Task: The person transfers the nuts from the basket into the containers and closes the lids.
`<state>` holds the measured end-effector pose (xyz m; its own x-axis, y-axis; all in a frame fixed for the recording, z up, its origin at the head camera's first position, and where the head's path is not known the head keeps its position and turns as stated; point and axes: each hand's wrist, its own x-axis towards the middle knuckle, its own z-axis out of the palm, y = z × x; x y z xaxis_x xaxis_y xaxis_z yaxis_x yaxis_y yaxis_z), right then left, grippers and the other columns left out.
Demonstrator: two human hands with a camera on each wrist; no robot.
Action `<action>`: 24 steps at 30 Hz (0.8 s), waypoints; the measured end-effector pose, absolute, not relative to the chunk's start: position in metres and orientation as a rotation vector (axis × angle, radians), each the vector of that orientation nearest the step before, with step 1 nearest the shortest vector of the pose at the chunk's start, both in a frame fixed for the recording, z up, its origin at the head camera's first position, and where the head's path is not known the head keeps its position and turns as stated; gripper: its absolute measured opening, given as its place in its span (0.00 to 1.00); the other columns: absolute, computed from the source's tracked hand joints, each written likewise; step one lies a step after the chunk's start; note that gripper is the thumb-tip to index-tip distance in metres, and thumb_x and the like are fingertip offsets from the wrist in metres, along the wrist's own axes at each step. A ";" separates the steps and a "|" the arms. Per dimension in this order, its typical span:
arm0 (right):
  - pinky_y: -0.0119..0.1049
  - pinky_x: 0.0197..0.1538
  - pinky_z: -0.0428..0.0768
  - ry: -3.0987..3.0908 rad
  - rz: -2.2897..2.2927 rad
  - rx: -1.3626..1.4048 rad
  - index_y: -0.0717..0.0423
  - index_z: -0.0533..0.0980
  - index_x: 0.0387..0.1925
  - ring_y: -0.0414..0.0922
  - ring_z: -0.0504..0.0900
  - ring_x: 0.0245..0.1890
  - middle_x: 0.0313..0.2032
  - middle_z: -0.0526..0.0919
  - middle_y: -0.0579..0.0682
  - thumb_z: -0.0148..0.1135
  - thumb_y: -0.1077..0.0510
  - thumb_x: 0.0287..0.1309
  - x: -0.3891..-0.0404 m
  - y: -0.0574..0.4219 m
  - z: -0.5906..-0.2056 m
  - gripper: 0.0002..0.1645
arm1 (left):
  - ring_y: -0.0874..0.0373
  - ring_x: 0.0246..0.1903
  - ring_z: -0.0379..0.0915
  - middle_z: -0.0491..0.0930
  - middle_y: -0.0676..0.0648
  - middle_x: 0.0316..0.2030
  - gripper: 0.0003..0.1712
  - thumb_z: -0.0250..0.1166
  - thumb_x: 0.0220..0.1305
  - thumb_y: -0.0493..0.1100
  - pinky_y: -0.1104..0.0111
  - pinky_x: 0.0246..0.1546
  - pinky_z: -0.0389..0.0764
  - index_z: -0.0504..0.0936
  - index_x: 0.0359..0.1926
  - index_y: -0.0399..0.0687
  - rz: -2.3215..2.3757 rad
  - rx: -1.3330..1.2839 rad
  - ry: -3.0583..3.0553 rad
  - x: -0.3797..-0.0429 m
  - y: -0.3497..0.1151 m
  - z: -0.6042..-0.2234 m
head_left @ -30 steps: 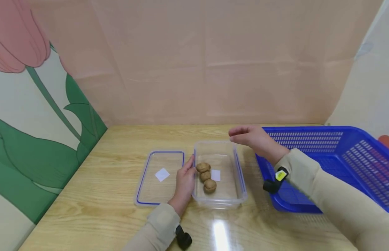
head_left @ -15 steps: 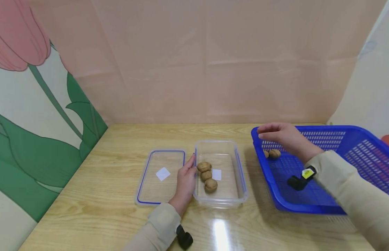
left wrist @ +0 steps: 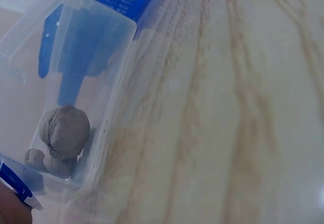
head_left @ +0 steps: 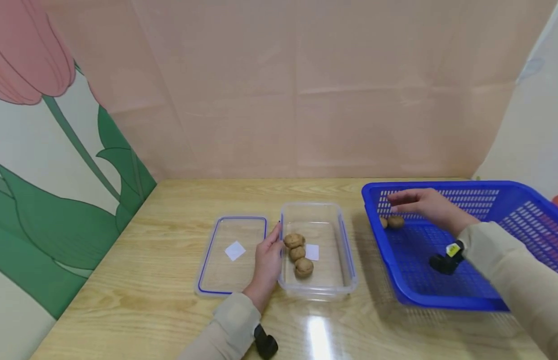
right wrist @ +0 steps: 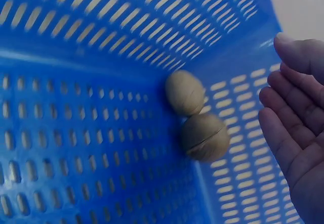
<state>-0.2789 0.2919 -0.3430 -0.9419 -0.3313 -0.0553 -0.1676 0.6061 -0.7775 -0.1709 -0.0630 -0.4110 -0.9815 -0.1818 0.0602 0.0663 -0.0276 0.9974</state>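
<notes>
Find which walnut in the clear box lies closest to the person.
The front walnut in the box, last in its row; the middle walnut and back walnut lie farther off.

From where I stand the room is bright, and a white shine (head_left: 318, 337) glares on the wooden table (head_left: 130, 290). A soft shadow (head_left: 369, 260) lies beside the blue basket (head_left: 445, 302). The left wrist view is hazy and bluish, so the walnuts (left wrist: 68, 133) look grey. The right wrist view is dimmer and a bit blurry.
</notes>
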 end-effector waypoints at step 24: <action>0.17 0.42 0.72 2.557 -1.271 -0.401 0.72 0.74 0.49 0.26 0.77 0.37 0.37 0.85 0.39 0.67 0.59 0.48 -0.289 0.310 -0.369 0.27 | 0.49 0.67 0.53 0.63 0.45 0.65 0.27 0.47 0.61 0.30 0.59 0.68 0.54 0.65 0.63 0.39 -2.142 0.115 -2.070 -0.172 -0.064 -0.412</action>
